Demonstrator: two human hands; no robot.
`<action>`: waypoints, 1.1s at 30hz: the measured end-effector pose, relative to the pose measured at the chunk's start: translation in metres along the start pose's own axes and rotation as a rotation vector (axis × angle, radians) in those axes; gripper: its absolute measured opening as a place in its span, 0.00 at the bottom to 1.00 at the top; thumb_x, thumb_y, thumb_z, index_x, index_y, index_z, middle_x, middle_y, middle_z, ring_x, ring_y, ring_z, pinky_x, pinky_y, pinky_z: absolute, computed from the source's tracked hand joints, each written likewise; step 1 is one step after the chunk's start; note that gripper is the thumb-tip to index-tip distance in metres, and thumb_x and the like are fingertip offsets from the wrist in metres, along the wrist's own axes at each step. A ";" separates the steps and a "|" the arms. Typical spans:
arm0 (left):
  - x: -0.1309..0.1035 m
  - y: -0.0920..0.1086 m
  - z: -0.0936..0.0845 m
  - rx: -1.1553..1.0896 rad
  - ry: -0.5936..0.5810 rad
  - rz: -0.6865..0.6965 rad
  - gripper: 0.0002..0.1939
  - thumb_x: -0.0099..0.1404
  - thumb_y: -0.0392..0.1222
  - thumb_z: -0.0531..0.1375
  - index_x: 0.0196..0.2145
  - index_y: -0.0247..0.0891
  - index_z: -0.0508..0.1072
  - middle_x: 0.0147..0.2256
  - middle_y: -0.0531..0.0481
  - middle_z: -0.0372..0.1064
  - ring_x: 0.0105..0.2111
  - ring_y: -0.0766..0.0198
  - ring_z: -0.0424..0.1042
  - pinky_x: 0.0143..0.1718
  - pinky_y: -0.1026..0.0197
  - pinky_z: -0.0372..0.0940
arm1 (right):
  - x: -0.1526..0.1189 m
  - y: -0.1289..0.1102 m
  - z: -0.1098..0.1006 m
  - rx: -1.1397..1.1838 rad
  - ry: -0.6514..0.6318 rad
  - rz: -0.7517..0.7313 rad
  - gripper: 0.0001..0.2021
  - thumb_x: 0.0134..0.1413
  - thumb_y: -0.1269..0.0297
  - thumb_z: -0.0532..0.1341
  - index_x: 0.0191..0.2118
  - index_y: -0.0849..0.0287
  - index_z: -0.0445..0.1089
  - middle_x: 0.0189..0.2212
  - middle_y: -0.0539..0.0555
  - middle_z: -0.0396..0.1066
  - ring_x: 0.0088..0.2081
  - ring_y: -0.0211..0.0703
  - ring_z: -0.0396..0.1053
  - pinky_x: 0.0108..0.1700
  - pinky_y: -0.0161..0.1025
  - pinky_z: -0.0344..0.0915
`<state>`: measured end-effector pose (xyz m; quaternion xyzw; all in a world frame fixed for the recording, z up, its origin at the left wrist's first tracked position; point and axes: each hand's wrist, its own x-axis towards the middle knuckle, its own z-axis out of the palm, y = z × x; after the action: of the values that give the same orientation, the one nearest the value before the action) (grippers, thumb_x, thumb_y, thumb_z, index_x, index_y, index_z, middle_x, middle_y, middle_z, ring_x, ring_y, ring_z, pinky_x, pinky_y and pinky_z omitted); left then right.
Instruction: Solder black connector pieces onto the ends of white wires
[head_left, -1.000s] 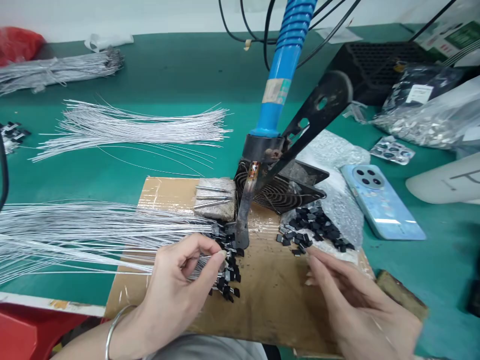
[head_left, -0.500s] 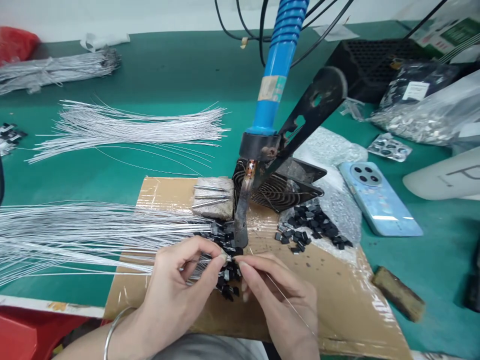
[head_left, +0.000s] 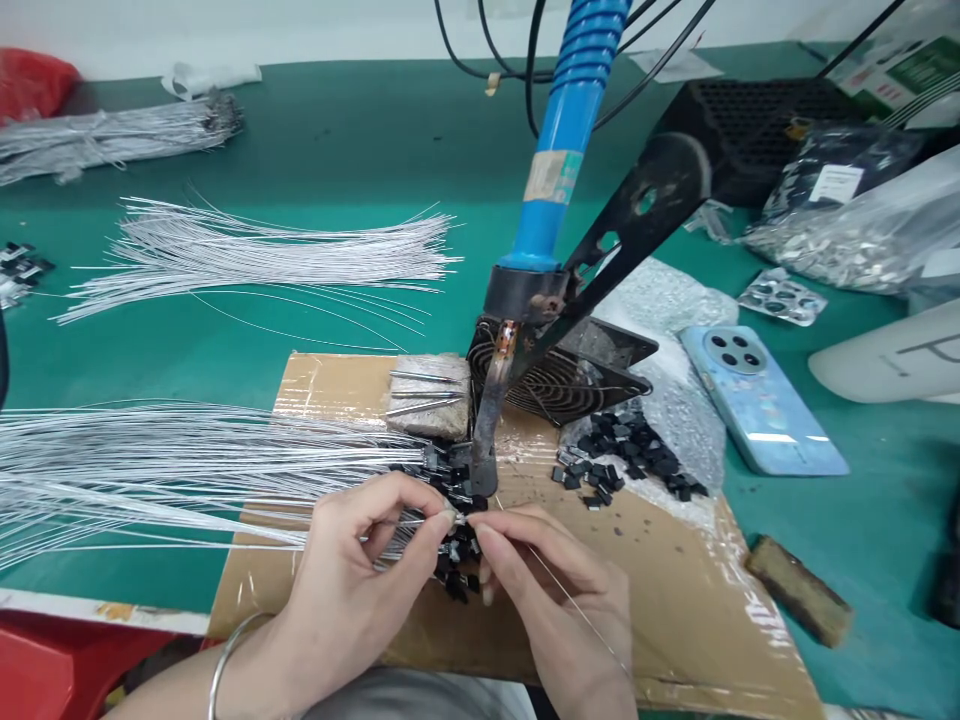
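My left hand (head_left: 371, 565) is closed in a pinch on a small silvery connector (head_left: 459, 518), mostly hidden by the fingertips. Just to its right, my right hand (head_left: 551, 590) pinches a thin silvery wire (head_left: 574, 600), which runs back across the palm. Whether the fingertips also hold something tiny, I cannot tell. Above both hands, a blue-handled soldering iron (head_left: 551, 190) is fixed tip-down in a black metal bracket (head_left: 637, 210). Beneath and behind my fingers lie the black connector ends (head_left: 439, 460) of a bundle of white wires (head_left: 187, 450).
A cardboard sheet (head_left: 660, 620) covers the bench in front. Small black connectors (head_left: 637, 445) are heaped on bubble wrap near a blue phone (head_left: 765, 400). A fan (head_left: 555, 370) stands behind the iron. Loose white wires (head_left: 285, 245) lie at the back; a brown block (head_left: 799, 590) sits right.
Both hands stay almost still, fingertips together. The camera view has shifted slightly, so the soldering iron and fan appear a little further right.
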<state>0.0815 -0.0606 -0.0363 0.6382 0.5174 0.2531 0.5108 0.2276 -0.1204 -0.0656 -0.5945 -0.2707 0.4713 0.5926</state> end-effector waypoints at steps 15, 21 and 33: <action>0.002 0.002 0.000 -0.044 -0.005 -0.021 0.09 0.68 0.41 0.60 0.32 0.37 0.76 0.32 0.45 0.77 0.29 0.63 0.71 0.27 0.64 0.64 | -0.001 -0.005 0.002 0.036 0.091 0.062 0.02 0.53 0.62 0.71 0.31 0.52 0.82 0.23 0.47 0.71 0.22 0.32 0.65 0.24 0.28 0.67; 0.002 0.003 0.001 -0.049 -0.021 -0.007 0.09 0.68 0.39 0.59 0.32 0.36 0.75 0.33 0.46 0.76 0.29 0.64 0.69 0.27 0.64 0.62 | -0.001 -0.008 0.006 0.046 0.184 0.124 0.04 0.50 0.61 0.72 0.30 0.54 0.81 0.20 0.47 0.71 0.19 0.31 0.64 0.21 0.27 0.64; 0.003 0.008 0.000 -0.037 -0.043 0.002 0.07 0.67 0.37 0.60 0.31 0.37 0.76 0.33 0.49 0.76 0.25 0.68 0.64 0.24 0.65 0.57 | -0.001 -0.010 0.013 0.029 0.159 0.128 0.06 0.50 0.58 0.72 0.30 0.54 0.82 0.17 0.47 0.69 0.18 0.33 0.65 0.22 0.29 0.65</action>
<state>0.0863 -0.0574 -0.0295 0.6344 0.5008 0.2495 0.5334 0.2180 -0.1137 -0.0538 -0.6373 -0.1774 0.4633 0.5897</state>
